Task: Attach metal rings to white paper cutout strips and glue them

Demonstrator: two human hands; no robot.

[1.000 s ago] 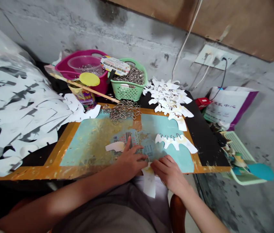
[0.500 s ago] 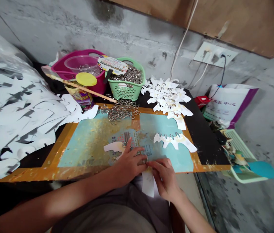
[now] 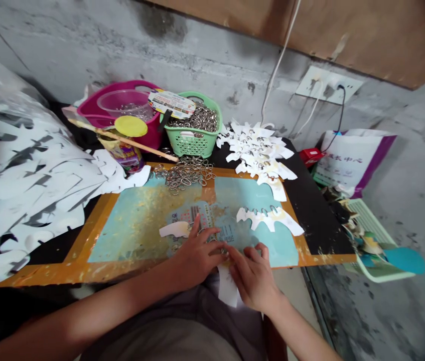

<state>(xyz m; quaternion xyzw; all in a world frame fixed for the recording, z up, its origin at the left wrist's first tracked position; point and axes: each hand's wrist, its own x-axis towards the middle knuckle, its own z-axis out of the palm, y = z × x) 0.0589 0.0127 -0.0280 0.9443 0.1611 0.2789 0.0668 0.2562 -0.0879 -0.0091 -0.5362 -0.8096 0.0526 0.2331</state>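
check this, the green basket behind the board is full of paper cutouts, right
The contents are wrong: the green basket behind the board is full of metal rings, as the head view shows.

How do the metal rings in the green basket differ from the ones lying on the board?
The rings in the green basket sit packed together inside plastic walls, while the loose rings on the board spread in a flat, open pile. The basket stands beyond the board's far edge. Both are shiny metal loops.
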